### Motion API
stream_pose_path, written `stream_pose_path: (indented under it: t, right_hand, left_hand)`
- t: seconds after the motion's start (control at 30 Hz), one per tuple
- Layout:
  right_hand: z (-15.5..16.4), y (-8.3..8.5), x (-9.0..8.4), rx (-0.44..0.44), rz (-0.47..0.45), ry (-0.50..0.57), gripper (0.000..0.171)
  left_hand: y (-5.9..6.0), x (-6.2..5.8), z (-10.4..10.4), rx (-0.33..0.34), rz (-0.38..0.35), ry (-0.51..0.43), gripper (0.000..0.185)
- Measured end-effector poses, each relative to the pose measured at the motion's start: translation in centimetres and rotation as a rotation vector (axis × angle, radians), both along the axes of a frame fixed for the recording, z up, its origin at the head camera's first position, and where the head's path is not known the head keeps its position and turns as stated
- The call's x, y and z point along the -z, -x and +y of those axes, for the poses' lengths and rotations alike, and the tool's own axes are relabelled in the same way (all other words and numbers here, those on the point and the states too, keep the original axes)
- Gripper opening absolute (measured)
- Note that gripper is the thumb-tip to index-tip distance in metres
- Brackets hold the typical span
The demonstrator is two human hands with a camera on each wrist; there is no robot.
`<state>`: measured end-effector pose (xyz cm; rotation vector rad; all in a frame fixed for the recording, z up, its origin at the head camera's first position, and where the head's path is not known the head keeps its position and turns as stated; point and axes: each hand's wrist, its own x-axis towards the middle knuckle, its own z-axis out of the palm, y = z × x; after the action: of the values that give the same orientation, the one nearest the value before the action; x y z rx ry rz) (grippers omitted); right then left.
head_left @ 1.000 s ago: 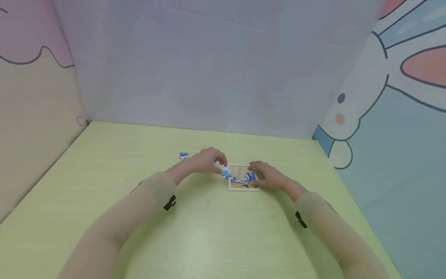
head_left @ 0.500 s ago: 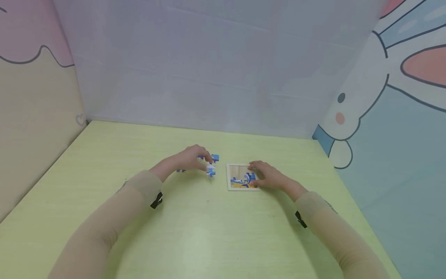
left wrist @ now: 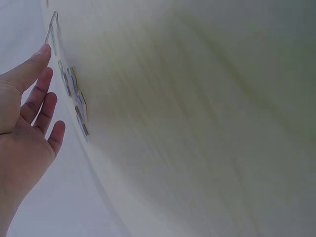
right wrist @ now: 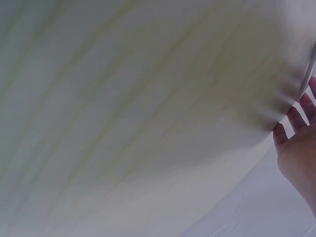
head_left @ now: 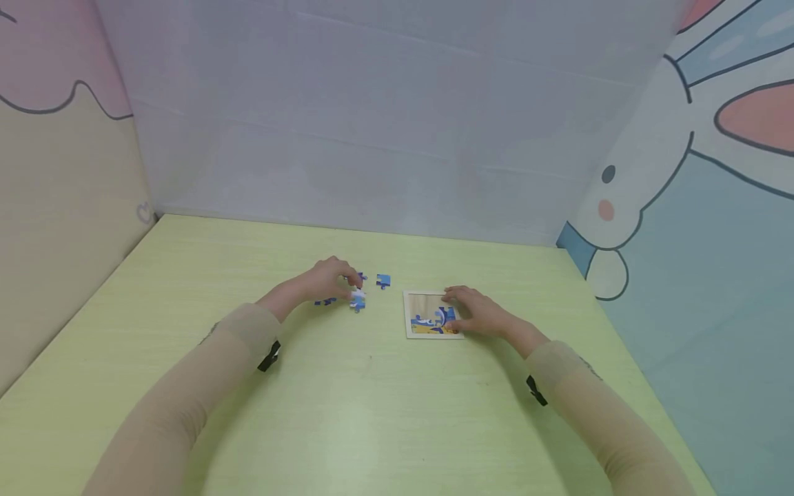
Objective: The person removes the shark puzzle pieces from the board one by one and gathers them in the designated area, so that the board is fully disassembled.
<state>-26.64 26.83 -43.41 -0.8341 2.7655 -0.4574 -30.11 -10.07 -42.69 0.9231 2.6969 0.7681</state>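
A small wooden puzzle tray [head_left: 417,313] lies on the pale green table [head_left: 372,413], partly filled with blue, white and orange pieces. My right hand [head_left: 476,312] rests flat on the tray's right side with its fingers straight; in the right wrist view only its fingertips [right wrist: 296,121] show. My left hand [head_left: 331,277] is left of the tray, over a few loose pieces. A white-and-blue piece [head_left: 357,299] lies at its fingertips. In the left wrist view the fingers [left wrist: 37,96] are stretched out beside loose pieces [left wrist: 78,101] seen edge-on, and grip nothing.
A loose blue piece [head_left: 383,280] lies between my left hand and the tray, and another blue piece [head_left: 324,301] sits under my left wrist. Padded walls with cartoon drawings close the table at the back, left and right.
My left hand carried the white-and-blue piece from the tray's left edge leftward to the loose pieces, and its fingers have opened. My right hand has stayed on the tray.
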Motion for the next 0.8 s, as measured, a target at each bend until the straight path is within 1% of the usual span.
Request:
stream_pose_path:
  t: [0.2, 0.37, 0.47, 0.57, 0.7, 0.8]
  right_hand:
    - [0.1, 0.1, 0.1, 0.002, -0.008, 0.003, 0.063]
    - [0.2, 0.2, 0.2, 0.022, -0.023, -0.011, 0.071]
    - [0.1, 0.3, 0.1, 0.037, -0.040, -0.018, 0.077]
    - [-0.1, 0.2, -0.1, 0.038, -0.046, -0.028, 0.079]
    - [-0.2, 0.0, -0.4, 0.039, -0.045, -0.040, 0.079]
    - [-0.3, 0.0, -0.5, 0.029, -0.025, -0.041, 0.077]
  left_hand:
    - [0.4, 0.7, -0.5, -0.041, 0.013, 0.037, 0.024]
    - [0.7, 1.1, -0.6, -0.063, 0.008, 0.062, 0.023]
    - [0.8, 1.1, -0.6, -0.066, 0.006, 0.065, 0.022]
    - [0.8, 1.1, -0.5, -0.066, 0.008, 0.059, 0.022]
    - [0.7, 0.9, -0.4, -0.061, 0.009, 0.053, 0.024]
    - [0.6, 0.7, -0.1, -0.059, 0.014, 0.046, 0.024]
